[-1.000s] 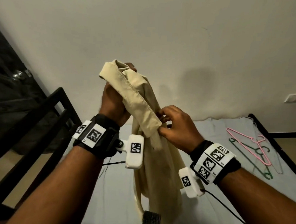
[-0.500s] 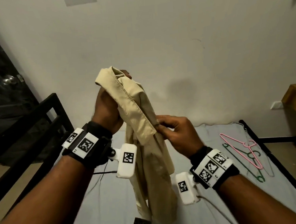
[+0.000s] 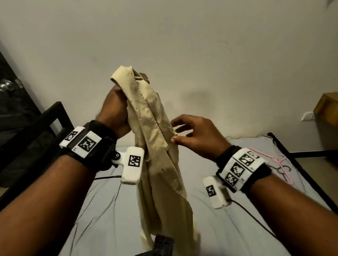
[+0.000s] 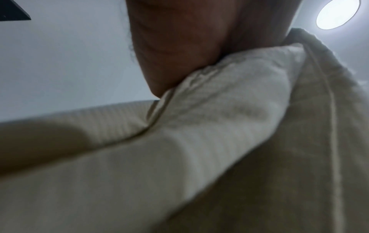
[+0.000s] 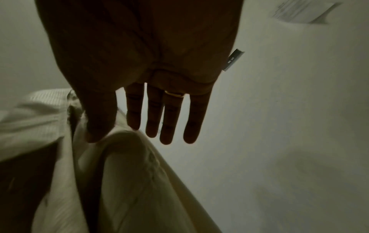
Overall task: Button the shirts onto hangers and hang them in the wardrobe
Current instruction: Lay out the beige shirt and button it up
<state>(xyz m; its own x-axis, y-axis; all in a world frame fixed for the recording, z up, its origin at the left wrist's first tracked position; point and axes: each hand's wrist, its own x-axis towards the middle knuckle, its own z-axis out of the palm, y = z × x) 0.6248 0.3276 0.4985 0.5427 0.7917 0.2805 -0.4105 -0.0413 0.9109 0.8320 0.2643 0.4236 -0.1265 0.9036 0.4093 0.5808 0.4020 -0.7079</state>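
A cream shirt hangs bunched over the bed, held up by its collar end. My left hand grips that top part, with its fingers curled round the cloth; in the left wrist view the shirt fills the frame under my left hand. My right hand is at the shirt's right edge with its fingers straight and spread. In the right wrist view the thumb of my right hand touches a fold of the shirt and grips nothing. A pink hanger and a dark green hanger lie on the bed at the right.
A bed with a grey sheet lies below, with a black metal frame at the left and a rail at the right. A dark door with a knob is at the far left, a wooden cabinet at the far right.
My right hand has let go of the shirt's front edge and spread its fingers. My left hand has kept its hold on the collar.
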